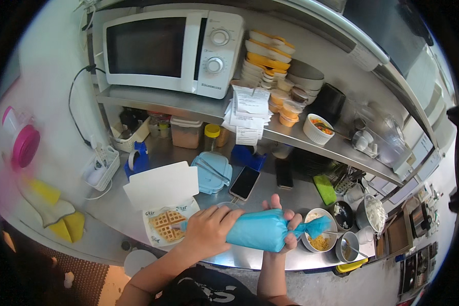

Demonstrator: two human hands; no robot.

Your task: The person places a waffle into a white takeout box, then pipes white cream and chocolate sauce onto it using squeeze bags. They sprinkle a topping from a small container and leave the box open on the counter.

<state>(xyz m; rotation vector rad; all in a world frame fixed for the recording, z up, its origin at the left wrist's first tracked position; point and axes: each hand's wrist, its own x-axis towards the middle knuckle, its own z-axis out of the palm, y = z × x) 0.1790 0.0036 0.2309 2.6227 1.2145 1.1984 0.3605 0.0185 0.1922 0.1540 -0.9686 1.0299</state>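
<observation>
A full blue piping bag (257,230) lies level across both my hands, its twisted end to the right. My left hand (207,232) is wrapped round the narrow end, and the tip points left over a waffle. Around the bag's fat right end, my right hand (289,227) grips from behind and below, with fingers showing on both sides. The golden waffle (167,226), divided into sections, sits on printed paper in an open white cardboard box (161,187); my left hand covers part of its right side.
A light blue lidded container (211,171) with tongs and two phones (245,182) lie behind the box. Bowls with crumbs (319,244) and white shreds (375,214) stand at right. Above runs a steel shelf (163,104) with a microwave (173,53), stacked dishes and paper slips.
</observation>
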